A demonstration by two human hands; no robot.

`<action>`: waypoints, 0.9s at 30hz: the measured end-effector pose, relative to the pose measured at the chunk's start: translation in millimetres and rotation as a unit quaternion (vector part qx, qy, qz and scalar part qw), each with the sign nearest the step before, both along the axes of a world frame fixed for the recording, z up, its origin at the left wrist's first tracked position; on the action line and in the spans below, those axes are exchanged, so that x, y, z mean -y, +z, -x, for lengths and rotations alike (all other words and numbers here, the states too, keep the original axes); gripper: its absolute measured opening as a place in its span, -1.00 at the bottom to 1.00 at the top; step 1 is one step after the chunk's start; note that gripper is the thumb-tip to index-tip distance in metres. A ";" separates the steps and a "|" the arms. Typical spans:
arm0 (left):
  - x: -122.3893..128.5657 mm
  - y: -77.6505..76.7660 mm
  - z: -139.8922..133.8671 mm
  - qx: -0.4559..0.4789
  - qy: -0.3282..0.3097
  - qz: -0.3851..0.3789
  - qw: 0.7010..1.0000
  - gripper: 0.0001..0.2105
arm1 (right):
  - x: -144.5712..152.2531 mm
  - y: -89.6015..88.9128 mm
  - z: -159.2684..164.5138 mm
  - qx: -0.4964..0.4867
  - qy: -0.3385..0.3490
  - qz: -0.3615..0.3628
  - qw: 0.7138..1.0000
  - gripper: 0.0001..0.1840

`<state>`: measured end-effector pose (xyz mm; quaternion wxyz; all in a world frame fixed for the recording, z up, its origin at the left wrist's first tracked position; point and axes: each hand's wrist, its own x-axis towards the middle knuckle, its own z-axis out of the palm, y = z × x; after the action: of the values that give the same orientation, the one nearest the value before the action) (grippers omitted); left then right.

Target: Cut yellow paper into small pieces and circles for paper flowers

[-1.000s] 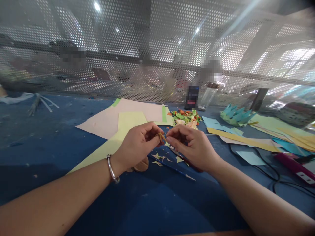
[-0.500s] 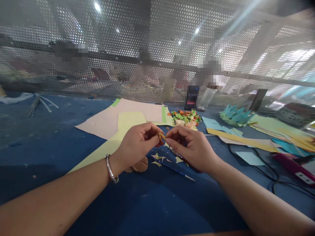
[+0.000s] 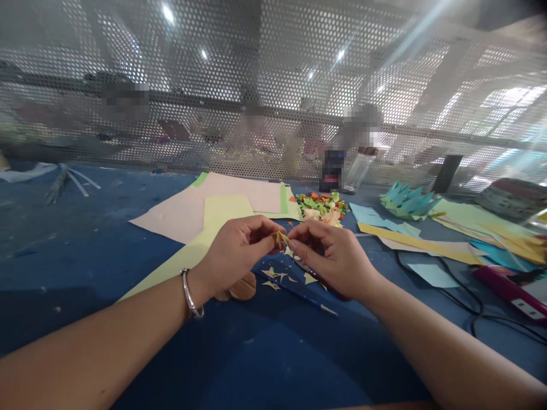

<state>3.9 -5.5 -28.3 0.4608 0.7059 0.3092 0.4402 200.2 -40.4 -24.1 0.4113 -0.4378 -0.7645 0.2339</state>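
Between my two hands is a small folded yellow-brown paper piece [image 3: 280, 239], pinched at both sides. My left hand [image 3: 237, 247] closes thumb and fingers on its left part. With thumb and forefinger, my right hand [image 3: 331, 253] grips its right edge. Under the hands lie a blue thin-tipped tool [image 3: 305, 296] and several pale paper scraps [image 3: 273, 276]. A dark handled tool, partly hidden, lies below my right hand. Brown rounded pieces [image 3: 243, 286] rest beneath my left wrist.
Large pink paper [image 3: 171, 213] and pale yellow paper [image 3: 179, 262] lie left. A colourful heap of paper bits [image 3: 322, 206] sits behind my hands. Rightward are a blue spiky paper form [image 3: 408, 200], paper strips [image 3: 419, 239], black cables [image 3: 481, 307] and a magenta power strip [image 3: 513, 290]. Perforated metal screen [image 3: 277, 68] stands behind.
Both hands stay nearly in place, still pinching the paper piece, which shows slightly more of its folded points. The view has shifted a little.
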 end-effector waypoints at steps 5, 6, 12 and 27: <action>0.3 -3.5 2.7 -0.022 -0.002 -0.031 0.999 -0.85 | 1.2 0.5 0.1 0.029 -0.011 -0.034 0.999 -0.91; 0.2 -4.1 3.3 -0.030 0.001 -0.039 0.999 -0.86 | 1.5 0.8 0.2 0.034 -0.013 -0.043 0.998 -0.92; 1.2 -5.4 4.9 -0.073 0.016 -0.064 0.995 -0.90 | 2.1 1.2 1.5 0.060 -0.014 -0.072 0.996 -0.92; 3.4 -6.0 3.9 -0.073 0.016 -0.039 0.996 -0.88 | 1.9 -1.8 1.0 0.054 0.005 -0.065 0.996 -0.90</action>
<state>0.0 -8.9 -34.3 0.4020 0.7486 0.3354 0.4068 199.2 -42.3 -25.9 0.3960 -0.4183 -0.8012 0.1622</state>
